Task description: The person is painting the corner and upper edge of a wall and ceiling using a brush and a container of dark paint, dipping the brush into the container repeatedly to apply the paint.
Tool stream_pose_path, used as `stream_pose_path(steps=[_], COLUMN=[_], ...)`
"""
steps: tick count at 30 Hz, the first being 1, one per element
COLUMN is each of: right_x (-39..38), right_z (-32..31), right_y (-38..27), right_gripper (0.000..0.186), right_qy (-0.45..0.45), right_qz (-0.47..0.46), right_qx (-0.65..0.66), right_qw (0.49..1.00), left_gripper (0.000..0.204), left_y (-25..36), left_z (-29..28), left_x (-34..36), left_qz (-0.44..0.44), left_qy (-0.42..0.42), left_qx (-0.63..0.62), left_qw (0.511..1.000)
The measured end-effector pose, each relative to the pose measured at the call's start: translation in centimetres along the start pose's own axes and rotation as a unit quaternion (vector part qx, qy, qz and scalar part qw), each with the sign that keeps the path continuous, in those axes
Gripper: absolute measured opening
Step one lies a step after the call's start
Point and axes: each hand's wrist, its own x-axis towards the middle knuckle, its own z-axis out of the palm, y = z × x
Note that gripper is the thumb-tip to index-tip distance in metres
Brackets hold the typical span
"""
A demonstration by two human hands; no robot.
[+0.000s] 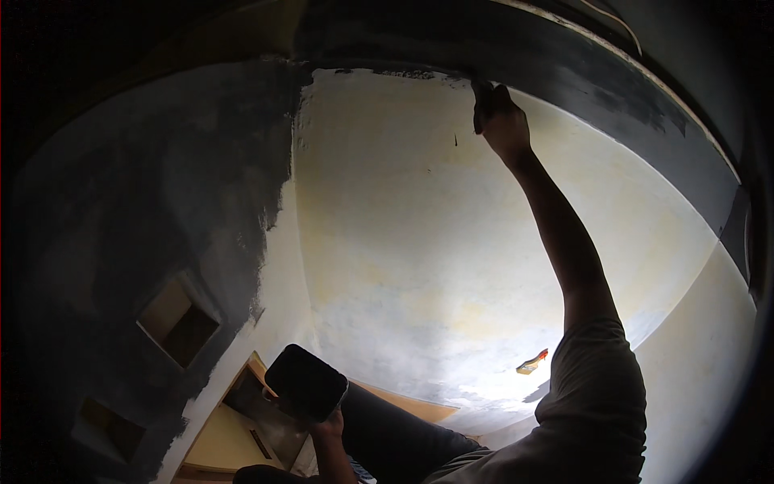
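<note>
the right hand [509, 129], raised on an outstretched arm, was closed around a dark tool [481, 109] at the top edge of the pale surface [419, 210], the tool's long axis running roughly up and down and its upper end pointing to the dark band [576, 77]. low down, the left hand [326, 427] was partly curled, supporting from below a dark, round-cornered container [306, 383] whose long axis slanted from upper left to lower right.

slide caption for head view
Right hand holds a dark tool at the edge of a pale surface, left hand a dark container.
</note>
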Motion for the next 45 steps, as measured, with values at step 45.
stream_pose_path(steps=[45], right_x=[-4.4], right_z=[-3.7], right_y=[4.7], right_gripper=[0.046], right_qy=[-0.034], right_qz=[-0.078], right_qx=[-0.192], right_qw=[0.978], left_gripper=[0.084], left_y=[0.0], left_z=[0.5], left_x=[0.3], left_qz=[-0.007], left_qy=[-0.006], left_qx=[-0.012], left_qw=[1.000])
